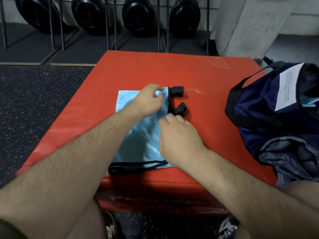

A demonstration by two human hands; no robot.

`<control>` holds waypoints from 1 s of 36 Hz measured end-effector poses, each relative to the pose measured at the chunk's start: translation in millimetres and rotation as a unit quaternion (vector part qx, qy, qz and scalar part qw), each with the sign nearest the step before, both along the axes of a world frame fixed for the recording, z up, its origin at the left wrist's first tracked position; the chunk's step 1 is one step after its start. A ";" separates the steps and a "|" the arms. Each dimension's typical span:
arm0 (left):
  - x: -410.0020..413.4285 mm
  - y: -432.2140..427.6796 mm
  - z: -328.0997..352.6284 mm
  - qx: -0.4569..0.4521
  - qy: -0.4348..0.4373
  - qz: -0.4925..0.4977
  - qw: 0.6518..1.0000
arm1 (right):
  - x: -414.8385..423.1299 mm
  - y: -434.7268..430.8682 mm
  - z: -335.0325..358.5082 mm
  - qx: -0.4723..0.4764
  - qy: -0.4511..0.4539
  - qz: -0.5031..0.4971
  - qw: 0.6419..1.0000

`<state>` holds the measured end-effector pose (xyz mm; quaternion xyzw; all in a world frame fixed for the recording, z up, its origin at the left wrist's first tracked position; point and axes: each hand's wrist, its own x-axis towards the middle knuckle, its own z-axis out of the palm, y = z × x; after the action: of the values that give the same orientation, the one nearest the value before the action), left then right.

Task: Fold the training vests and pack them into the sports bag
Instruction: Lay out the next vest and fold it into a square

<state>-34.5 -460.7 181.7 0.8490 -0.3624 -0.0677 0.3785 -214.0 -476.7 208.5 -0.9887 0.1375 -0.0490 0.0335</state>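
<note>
One blue vest (143,140) on the red box (155,71), one sports bag (259,109) nearby; left hand (148,102), right hand (177,137), two grips pinching the vest's edge.

One blue vest (141,135), one navy bag (269,107), one red pad (172,71), four black discs (138,16)

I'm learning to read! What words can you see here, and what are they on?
White label on the sports bag: several lines of print, too small to read.
White lettering on the front of the red padded box: too blurred and dark to read.
No other words, numbers or signs show.
</note>
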 end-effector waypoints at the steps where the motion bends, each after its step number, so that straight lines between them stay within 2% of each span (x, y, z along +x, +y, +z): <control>1: 3.7 4.5 0.2 -0.003 -0.022 0.022 1.000 | 9.7 0.8 0.4 0.012 -0.006 -0.005 1.000; 3: 13.7 14.3 -1.3 0.015 -0.035 0.055 0.998 | 35.9 2.4 -1.2 0.043 0.000 -0.013 0.999; 5: 23.3 23.4 -5.7 0.055 -0.052 0.072 0.995 | 66.4 -0.4 -5.8 0.123 0.003 -0.039 0.992; 8: 32.0 31.7 -16.1 0.118 -0.118 0.043 0.985 | 109.8 -15.0 -22.4 0.221 -0.041 -0.066 0.972; 11: 46.4 35.2 -42.0 0.184 -0.116 0.002 0.976 | 135.2 -31.2 -43.7 0.173 -0.031 -0.064 0.982; 15: 42.6 40.7 -55.1 0.227 -0.107 0.020 0.968 | 135.7 -40.4 -63.1 0.087 0.016 -0.112 0.990; 19: 39.1 42.2 -53.5 0.246 -0.094 0.062 0.963 | 125.5 -50.8 -71.2 0.077 0.023 -0.145 0.986; 24: 38.4 41.7 -50.1 0.261 -0.089 0.068 0.959 | 117.7 -59.3 -69.2 0.069 0.033 -0.146 0.986; 26: 32.0 41.9 -46.4 0.260 -0.086 0.067 0.959 | 116.7 -60.1 -65.8 0.023 0.050 -0.137 0.989; 28: 19.6 41.3 -42.5 0.239 -0.102 0.062 0.964 | 111.0 -54.4 -59.4 -0.072 0.063 -0.118 0.988; 30: 1.4 41.1 -36.5 0.220 -0.119 0.048 0.967 | 98.3 -41.8 -53.1 -0.127 0.053 -0.071 0.988; 32: -15.7 43.0 -33.4 0.210 -0.133 0.032 0.968 | 82.6 -29.5 -50.1 -0.104 0.031 -0.029 0.994; 36: -37.6 56.7 -43.3 0.205 -0.143 0.020 0.968 | 59.2 -23.1 -58.4 0.036 0.041 -0.009 0.998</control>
<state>-72.1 -404.0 138.4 0.9165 -0.3738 -0.0109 0.1423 -154.9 -499.8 150.1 -0.9868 0.1491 -0.0035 0.0625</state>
